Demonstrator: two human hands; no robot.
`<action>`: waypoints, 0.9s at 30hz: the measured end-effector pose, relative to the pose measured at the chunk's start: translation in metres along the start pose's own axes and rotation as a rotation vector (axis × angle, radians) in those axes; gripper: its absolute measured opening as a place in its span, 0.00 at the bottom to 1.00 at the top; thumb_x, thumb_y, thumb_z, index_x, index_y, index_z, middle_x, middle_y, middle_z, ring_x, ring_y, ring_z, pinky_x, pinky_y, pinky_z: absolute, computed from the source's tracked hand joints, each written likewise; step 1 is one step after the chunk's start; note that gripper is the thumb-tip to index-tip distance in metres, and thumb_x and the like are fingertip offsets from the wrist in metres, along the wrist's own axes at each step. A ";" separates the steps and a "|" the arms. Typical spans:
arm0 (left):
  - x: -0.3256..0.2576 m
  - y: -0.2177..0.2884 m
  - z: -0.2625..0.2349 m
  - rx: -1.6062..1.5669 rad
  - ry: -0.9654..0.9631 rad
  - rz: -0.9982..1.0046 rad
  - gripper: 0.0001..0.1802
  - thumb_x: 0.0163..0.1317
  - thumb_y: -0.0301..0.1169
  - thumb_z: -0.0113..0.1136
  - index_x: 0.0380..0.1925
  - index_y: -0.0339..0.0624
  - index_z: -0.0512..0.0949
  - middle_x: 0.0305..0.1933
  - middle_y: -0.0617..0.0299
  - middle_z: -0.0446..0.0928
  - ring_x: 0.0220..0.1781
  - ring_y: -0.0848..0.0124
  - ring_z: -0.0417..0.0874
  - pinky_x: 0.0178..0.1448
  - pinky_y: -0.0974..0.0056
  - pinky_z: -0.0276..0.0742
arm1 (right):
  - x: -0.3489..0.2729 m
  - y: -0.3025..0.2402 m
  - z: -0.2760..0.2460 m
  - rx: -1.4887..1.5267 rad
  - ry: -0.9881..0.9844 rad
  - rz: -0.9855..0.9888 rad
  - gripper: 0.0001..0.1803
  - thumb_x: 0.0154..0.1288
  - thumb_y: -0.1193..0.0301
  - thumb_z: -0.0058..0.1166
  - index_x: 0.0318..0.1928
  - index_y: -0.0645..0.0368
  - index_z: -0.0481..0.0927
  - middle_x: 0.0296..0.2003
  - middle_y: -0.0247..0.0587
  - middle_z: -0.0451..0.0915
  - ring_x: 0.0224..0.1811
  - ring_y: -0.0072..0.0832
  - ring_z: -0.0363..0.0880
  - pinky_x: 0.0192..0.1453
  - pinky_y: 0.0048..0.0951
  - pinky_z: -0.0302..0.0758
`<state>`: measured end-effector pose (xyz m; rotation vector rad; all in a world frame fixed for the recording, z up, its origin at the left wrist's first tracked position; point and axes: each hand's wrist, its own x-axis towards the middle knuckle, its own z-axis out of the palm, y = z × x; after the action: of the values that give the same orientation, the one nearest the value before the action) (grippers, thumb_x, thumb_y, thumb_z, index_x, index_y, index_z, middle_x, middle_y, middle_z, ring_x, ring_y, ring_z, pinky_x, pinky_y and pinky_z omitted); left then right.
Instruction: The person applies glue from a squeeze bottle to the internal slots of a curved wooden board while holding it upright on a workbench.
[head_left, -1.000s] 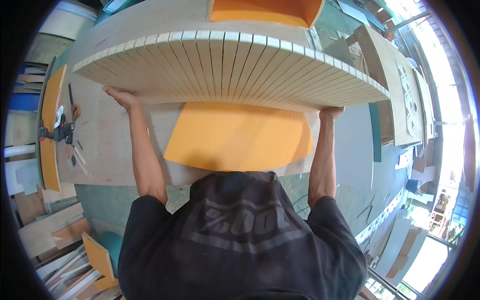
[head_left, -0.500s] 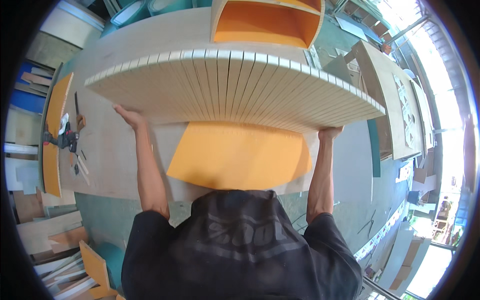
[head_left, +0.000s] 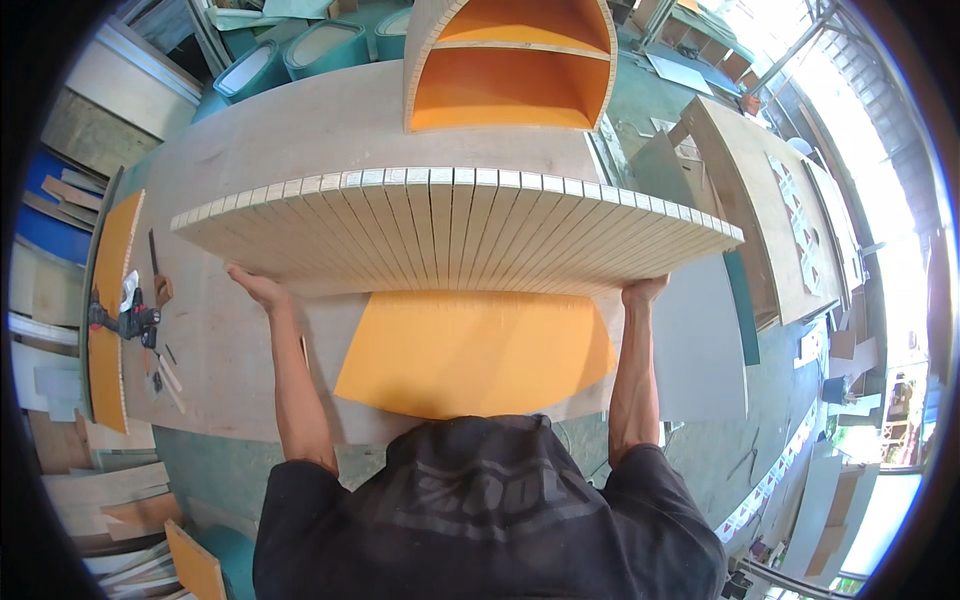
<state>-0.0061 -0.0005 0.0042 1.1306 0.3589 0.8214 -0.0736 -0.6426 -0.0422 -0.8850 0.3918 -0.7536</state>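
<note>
A wide, pale wooden panel [head_left: 455,235], cut with many parallel grooves, stands on its long edge and bows gently. Both my hands hold it at its lower part. My left hand [head_left: 260,286] is at the left end, its thumb sticking out and most of its fingers hidden by the panel. At the right end, my right hand [head_left: 646,291] curls around the lower corner. Between my forearms, a yellow-orange board [head_left: 475,355] with slanted sides lies flat on the worktable [head_left: 225,385], right up against the panel's lower edge.
Beyond the panel stands an arched cabinet [head_left: 510,85] with an orange interior. A cordless drill [head_left: 138,320], a handsaw [head_left: 162,288] and small tools lie at left, beside an orange board [head_left: 110,350]. A plywood bench [head_left: 740,200] is at right. Teal oval tubs [head_left: 328,50] stand behind.
The whole view has shifted, so most things sit lower in the picture. The panel's top edge has come down relative to the cabinet, and its grooved face looks shorter. Both hands keep their hold.
</note>
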 end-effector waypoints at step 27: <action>-0.011 0.001 0.003 -0.049 0.016 -0.026 0.47 0.76 0.66 0.29 0.81 0.42 0.52 0.84 0.53 0.53 0.83 0.57 0.55 0.85 0.52 0.49 | 0.016 0.004 -0.001 -0.052 -0.035 0.005 0.26 0.78 0.51 0.43 0.65 0.54 0.73 0.60 0.36 0.79 0.62 0.32 0.79 0.64 0.35 0.75</action>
<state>-0.0115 -0.0104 0.0046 1.0724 0.3649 0.8127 -0.0616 -0.6534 -0.0459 -0.9450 0.3840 -0.7247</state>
